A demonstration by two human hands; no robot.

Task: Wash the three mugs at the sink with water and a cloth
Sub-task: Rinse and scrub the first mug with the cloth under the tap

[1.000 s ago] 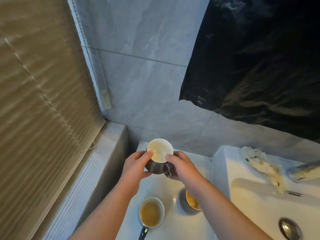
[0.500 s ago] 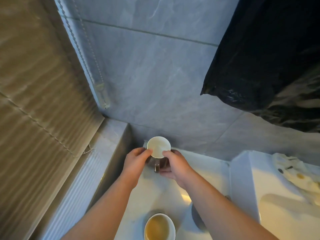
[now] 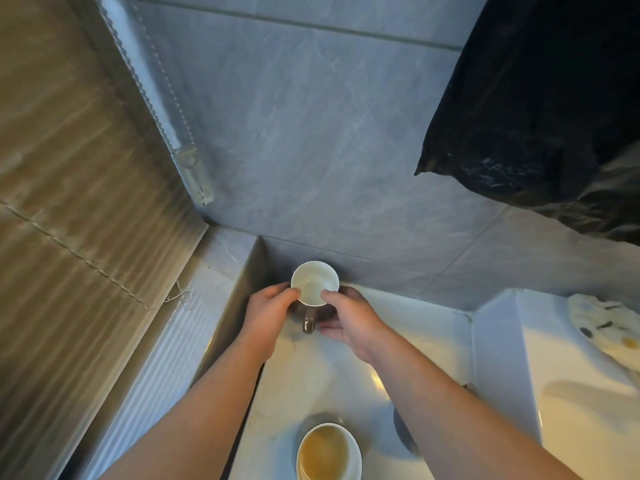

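Observation:
A dark mug with a white inside (image 3: 314, 284) stands upright in the far corner of the white counter (image 3: 346, 375), its handle pointing toward me. My left hand (image 3: 268, 315) grips its left side and my right hand (image 3: 349, 318) grips its right side, fingers on the rim. A second mug (image 3: 327, 452) with brownish residue inside sits at the near edge of the counter. A third mug (image 3: 403, 431) is mostly hidden under my right forearm. A stained cloth (image 3: 609, 327) lies on the rim of the white sink (image 3: 512, 368) at the right.
A grey tiled wall (image 3: 311, 133) rises behind the counter. A window blind (image 3: 69, 202) and its sill (image 3: 194, 323) fill the left. A black plastic bag (image 3: 540, 109) hangs at the upper right.
Both hands carried the white-lined mug away from me toward the wall corner and lowered it; its handle turned to face me. The view shifted left, hiding the tap and drain.

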